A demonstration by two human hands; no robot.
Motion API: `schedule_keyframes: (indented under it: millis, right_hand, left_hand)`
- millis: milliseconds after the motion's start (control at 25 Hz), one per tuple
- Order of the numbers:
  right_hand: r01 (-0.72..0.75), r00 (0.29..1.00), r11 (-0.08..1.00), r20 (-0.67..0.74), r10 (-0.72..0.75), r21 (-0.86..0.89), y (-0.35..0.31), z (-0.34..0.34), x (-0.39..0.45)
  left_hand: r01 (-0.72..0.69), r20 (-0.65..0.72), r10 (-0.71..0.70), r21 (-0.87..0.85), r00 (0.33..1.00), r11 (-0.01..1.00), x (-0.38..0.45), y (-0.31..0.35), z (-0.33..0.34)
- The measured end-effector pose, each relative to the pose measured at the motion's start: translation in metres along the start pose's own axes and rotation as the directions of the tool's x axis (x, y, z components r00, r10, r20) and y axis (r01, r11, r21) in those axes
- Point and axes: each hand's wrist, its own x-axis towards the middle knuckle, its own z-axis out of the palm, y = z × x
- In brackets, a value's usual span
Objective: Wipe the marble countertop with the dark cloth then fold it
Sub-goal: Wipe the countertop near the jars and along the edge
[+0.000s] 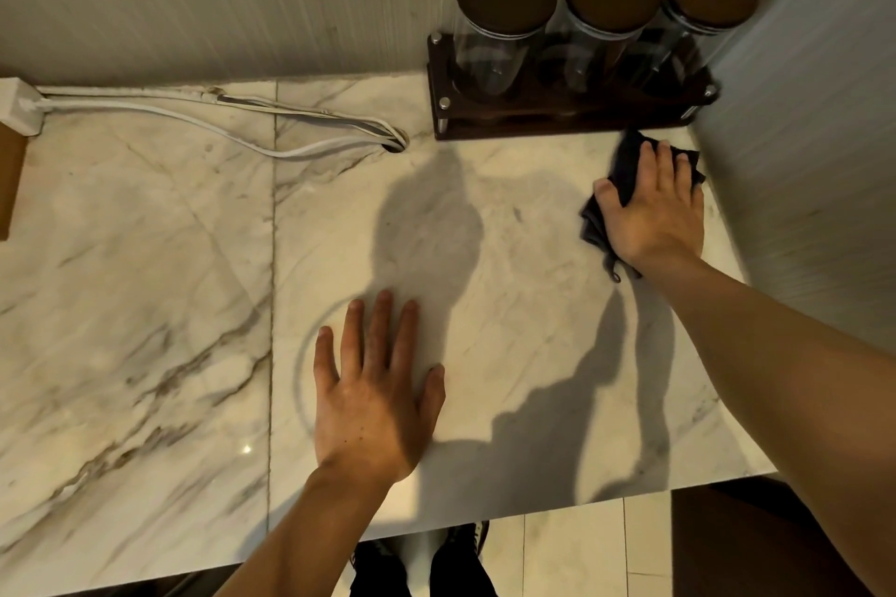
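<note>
My right hand [657,208] lay flat and spread on the dark cloth [625,179], pressing it to the marble surface [145,281] at the upper right of the frame, just in front of the wooden jar rack [557,121] and close to the side wall. The cloth was bunched under my palm, one edge and a small loop trailing out toward the lower left. To wipe well here, I judged I needed even pressure through the whole palm and strokes running along the rack's base without knocking it. My left hand [376,395] rested open and empty on the marble at lower centre, fingers splayed to brace me. Three glass jars [504,39] with dark lids stood in the rack. At upper left, white cables [194,116] ran from a plug block into a hole in the surface. Pale tiled floor showed below the front edge.
</note>
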Motion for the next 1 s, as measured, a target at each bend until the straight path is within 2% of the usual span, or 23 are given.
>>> schedule_keyframes:
  millis: [520, 760, 1000]
  right_hand:
    - [-0.098, 0.995, 0.995, -0.027, 0.097, -0.02, 0.041, 0.006, -0.073]
    - [-0.094, 0.995, 0.995, -0.034, 0.093, -0.019, 0.059, 0.011, -0.107]
    - [-0.099, 0.994, 0.995, -0.04, 0.098, -0.023, 0.073, 0.012, -0.14]
  left_hand:
    - [0.025, 0.017, -0.025, 0.025, 1.0, 0.999, 0.001, 0.0, 0.0]
    - [0.032, 0.036, -0.032, 0.002, 0.999, 0.999, 0.0, 0.0, -0.001]
    - [0.0, -0.002, 0.0, -0.034, 1.0, 0.999, -0.002, -0.001, 0.001]
